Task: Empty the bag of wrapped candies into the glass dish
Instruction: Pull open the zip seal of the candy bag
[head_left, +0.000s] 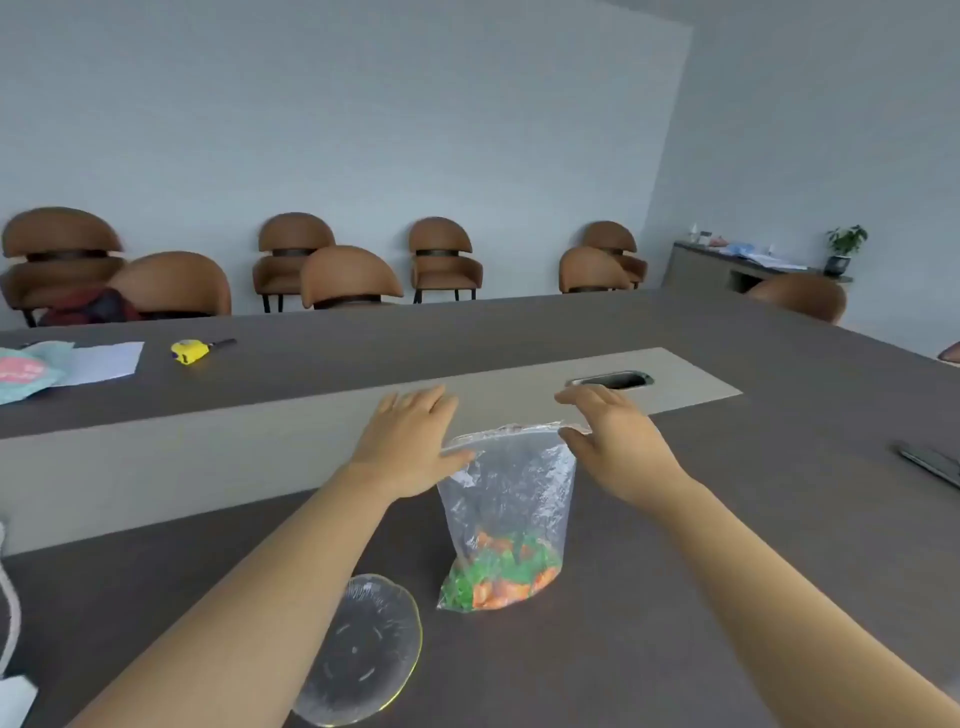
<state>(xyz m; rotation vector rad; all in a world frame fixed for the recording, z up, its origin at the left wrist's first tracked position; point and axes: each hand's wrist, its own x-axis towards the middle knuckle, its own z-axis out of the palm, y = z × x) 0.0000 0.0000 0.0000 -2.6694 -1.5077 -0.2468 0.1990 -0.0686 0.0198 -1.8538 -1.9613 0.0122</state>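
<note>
A clear zip bag (511, 488) stands upright on the dark table, with orange and green wrapped candies (498, 577) heaped in its bottom. My left hand (410, 441) holds the bag's top left corner, thumb on the plastic and fingers spread. At the top right corner, my right hand (608, 441) grips the zip strip, its fingers also extended. The bag's mouth looks closed. The empty glass dish (363, 649) lies flat at the near left of the bag, partly under my left forearm.
A yellow tape measure (189, 352), white paper (106, 361) and a teal packet (28, 371) lie at the far left. A cable slot (610, 380) sits in the table's pale centre strip. A dark flat object (930, 462) rests at the right edge. Brown chairs line the wall.
</note>
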